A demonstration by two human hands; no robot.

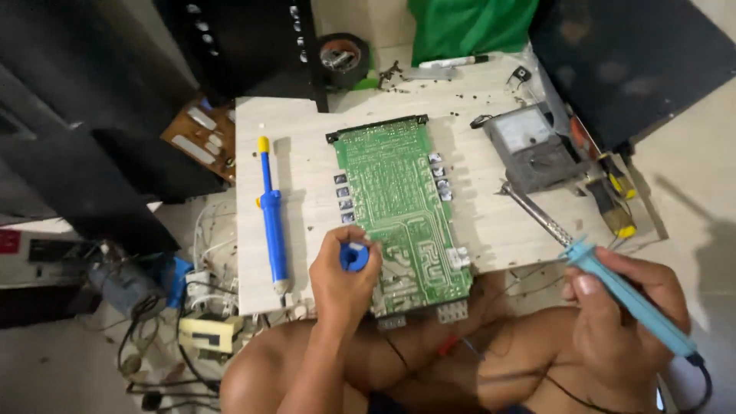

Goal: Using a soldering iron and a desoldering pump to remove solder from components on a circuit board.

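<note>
— Two hands are in view, yes? What does each one hold?

— Yes. The left hand (343,270) is closed around a small blue spool (354,256), which looks like a solder reel, at the lower left corner of the green circuit board (399,207). The right hand (622,307) is clamped on the light blue handle of a soldering iron (606,280), to the right of the board and well apart from it.

— Where does the iron point?

— Its metal tip points up and to the left, toward the grey analog meter (529,146), which lies to the right of the board. The tip does not touch the board.

— And the board itself?

— It lies flat on a pale wooden tabletop (475,222), solder side up. Its near edge hangs a little over the tabletop's edge, above the person's knees.

— What else is near the board?

— A blue desoldering pump (271,215) with a yellow cap lies to the left of it, almost parallel to its long side. Behind the board stands a roll of black tape (343,58), and beside that lies a white marker (452,62). To the right of the meter I see screwdrivers with yellow and black handles (613,201). A brown circuit board (201,136) lies far to the left, off the tabletop.
</note>
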